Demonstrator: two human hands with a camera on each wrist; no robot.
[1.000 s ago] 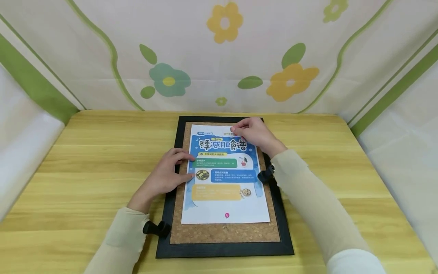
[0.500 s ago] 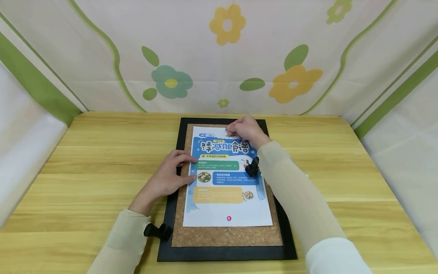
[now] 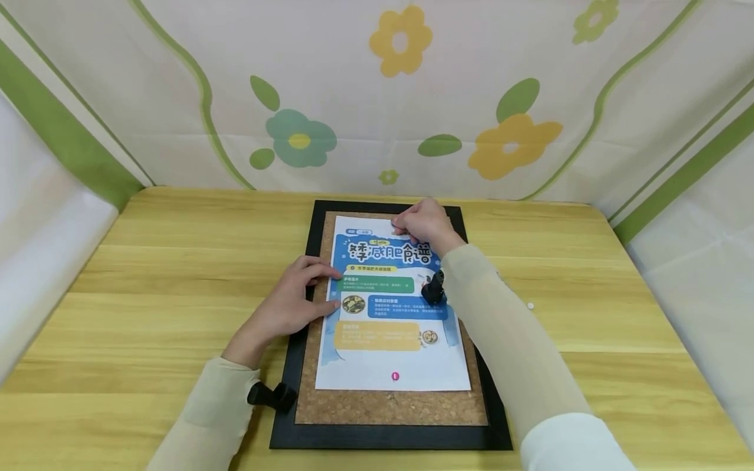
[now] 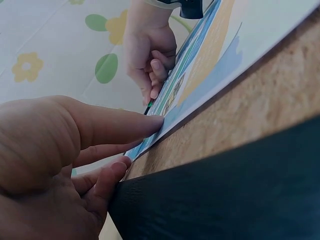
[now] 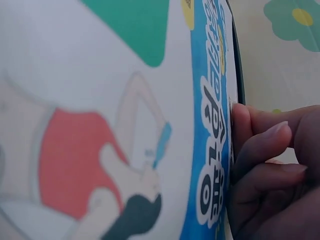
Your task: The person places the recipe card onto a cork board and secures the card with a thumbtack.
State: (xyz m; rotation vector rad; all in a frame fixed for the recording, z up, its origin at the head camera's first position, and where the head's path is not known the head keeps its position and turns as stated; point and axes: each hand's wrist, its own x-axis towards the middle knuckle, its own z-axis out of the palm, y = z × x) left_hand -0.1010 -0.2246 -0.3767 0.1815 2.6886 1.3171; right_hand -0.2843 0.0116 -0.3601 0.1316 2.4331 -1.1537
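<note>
A printed sheet (image 3: 394, 363) with a blue header and colour banners lies over a cork board (image 3: 353, 409) in a black frame (image 3: 389, 437). My left hand (image 3: 288, 297) rests at the sheet's left side, thumb and index finger spread apart with their tips on its edge. At the sheet's top edge, right of the middle, my right hand (image 3: 430, 222) bends over with thumb and index finger pinched together. The left wrist view shows a small green pin (image 4: 150, 104) at those fingertips, mostly hidden by them. In the right wrist view the fingertips press close against the sheet.
The framed board lies on a yellow wood-grain table (image 3: 177, 275). A small white round piece (image 3: 531, 306) sits on the table right of the right forearm. A flowered curtain (image 3: 365, 85) hangs behind the table's back edge.
My right hand has moved left along the sheet's top edge and then stayed there. The white piece on the table has come into sight beside the forearm. My left hand keeps its place.
</note>
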